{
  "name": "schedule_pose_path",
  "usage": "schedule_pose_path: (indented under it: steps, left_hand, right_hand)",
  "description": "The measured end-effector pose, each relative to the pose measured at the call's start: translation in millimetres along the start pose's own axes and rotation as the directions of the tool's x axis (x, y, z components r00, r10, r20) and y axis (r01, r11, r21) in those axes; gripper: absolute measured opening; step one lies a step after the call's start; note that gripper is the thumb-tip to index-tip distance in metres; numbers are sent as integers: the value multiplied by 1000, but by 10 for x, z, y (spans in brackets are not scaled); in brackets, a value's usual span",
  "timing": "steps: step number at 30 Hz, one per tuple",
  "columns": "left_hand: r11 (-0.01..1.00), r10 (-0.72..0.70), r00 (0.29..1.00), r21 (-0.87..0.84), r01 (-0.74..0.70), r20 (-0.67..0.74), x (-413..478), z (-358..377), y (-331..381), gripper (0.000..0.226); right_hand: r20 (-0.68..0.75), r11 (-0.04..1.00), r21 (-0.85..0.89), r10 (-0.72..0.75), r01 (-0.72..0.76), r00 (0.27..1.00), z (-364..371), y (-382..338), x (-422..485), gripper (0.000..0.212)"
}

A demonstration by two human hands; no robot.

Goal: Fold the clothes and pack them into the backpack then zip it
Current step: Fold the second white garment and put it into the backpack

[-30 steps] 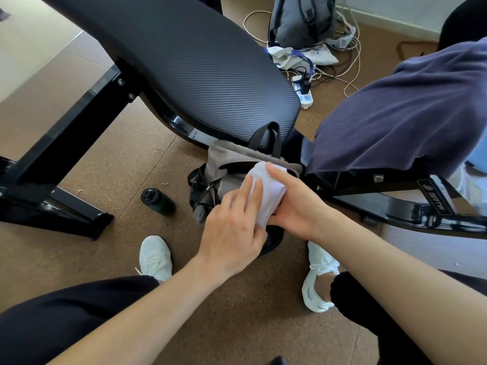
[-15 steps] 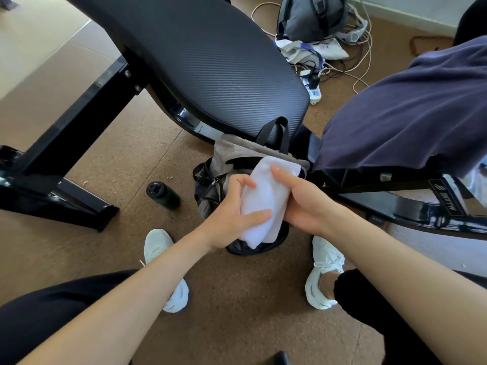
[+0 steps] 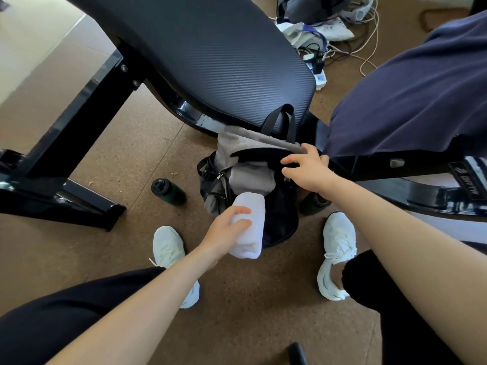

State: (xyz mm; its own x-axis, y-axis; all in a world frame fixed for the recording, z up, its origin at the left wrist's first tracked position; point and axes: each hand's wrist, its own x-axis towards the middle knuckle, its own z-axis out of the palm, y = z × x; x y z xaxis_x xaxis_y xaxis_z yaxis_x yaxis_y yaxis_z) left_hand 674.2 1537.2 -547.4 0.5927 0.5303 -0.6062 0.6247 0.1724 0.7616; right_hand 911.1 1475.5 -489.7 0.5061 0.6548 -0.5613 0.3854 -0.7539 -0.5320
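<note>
A grey and black backpack (image 3: 226, 148) stands open on the floor against the black bench, between my feet. A folded grey garment (image 3: 250, 179) lies inside its mouth. My left hand (image 3: 226, 230) grips a folded white cloth (image 3: 250, 227) at the near rim of the opening. My right hand (image 3: 308, 169) holds the backpack's far right rim, pulling the opening wide. A dark navy garment (image 3: 408, 101) is draped over the bench at the right.
A black padded bench (image 3: 210, 48) with a steel frame (image 3: 79, 133) fills the upper view. A dark bottle (image 3: 168, 192) lies on the cork floor left of the backpack. Another backpack (image 3: 311, 9), cables and a power strip (image 3: 319, 75) sit behind.
My right hand let go of the white cloth and moved up to the backpack's rim. My left hand drew the cloth down toward the near edge, uncovering the grey garment inside.
</note>
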Motion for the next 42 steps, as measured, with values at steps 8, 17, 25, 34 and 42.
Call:
schedule_pose_path:
  steps: [8, 17, 25, 34, 42]
  left_hand:
    - [983, 64, 997, -167, -71, -46, 660, 246, 63, 67]
    - [975, 130, 983, 195, -103, -132, 1587, 608, 56, 96]
    - [-39, 601, 798, 999, -22, 41, 1896, 399, 68, 61]
    - [-220, 250, 918, 941, -256, 308, 2299, 567, 251, 89]
    - [-111, 529, 822, 978, -177, 209, 2329, 385, 192, 42]
  right_hand:
    - [69, 963, -269, -2, 21, 998, -179, 93, 443, 60]
    - [130, 952, -267, -118, 149, 984, -270, 226, 716, 63]
    - [139, 952, -219, -188, 215, 972, -308, 300, 770, 60]
    - [146, 952, -209, -196, 224, 970, -297, 279, 792, 60]
    - [145, 949, -230, -186, 216, 972, -283, 278, 826, 62]
